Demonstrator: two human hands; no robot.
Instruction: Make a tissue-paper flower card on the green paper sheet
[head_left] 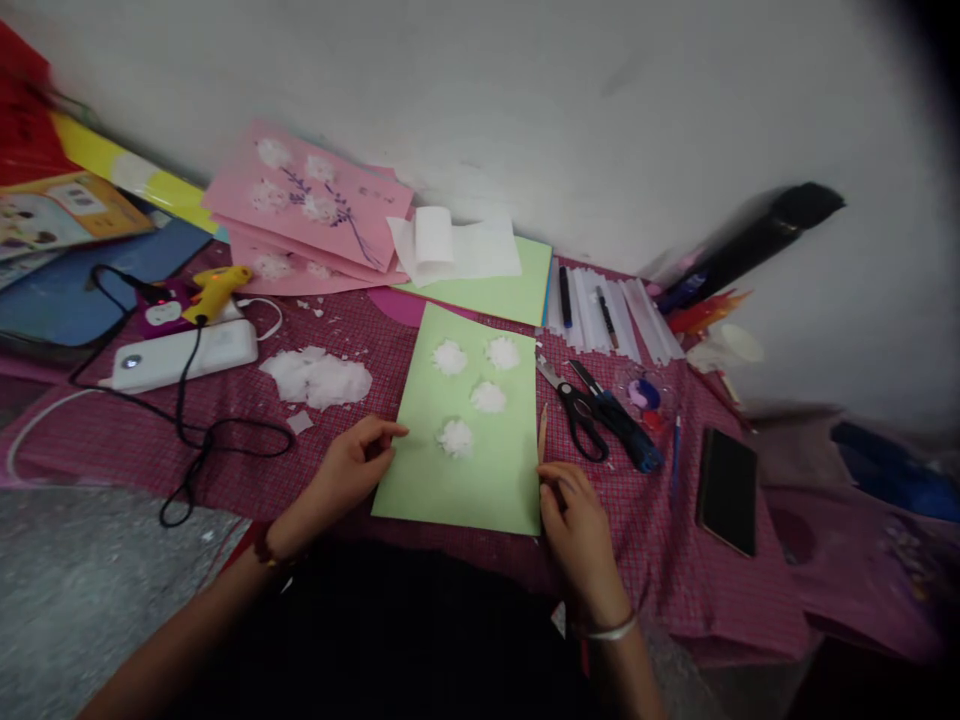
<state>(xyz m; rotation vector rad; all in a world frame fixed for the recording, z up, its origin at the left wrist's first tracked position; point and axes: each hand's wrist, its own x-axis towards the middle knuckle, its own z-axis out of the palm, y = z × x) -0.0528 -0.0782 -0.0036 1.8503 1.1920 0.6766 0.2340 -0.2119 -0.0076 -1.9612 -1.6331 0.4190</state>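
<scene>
Step, likely: steadying green paper (491, 480) between your left hand (358, 462), fingers parted, and right hand (579, 522), curled, pinch unclear | Next move, probably: light touch, four white puffs (488, 397) undisturbed

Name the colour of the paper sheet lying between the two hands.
The paper sheet is pale green; it shows best in the head view.

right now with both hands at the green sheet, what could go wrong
If the white tufts on the green sheet aren't stuck down, which I can't tell, lifting it could shift them. The left hand could brush the nearby pile of white scraps and scatter them. The right hand, reaching forward, might bump the scissors lying near the sheet's right edge.
</scene>
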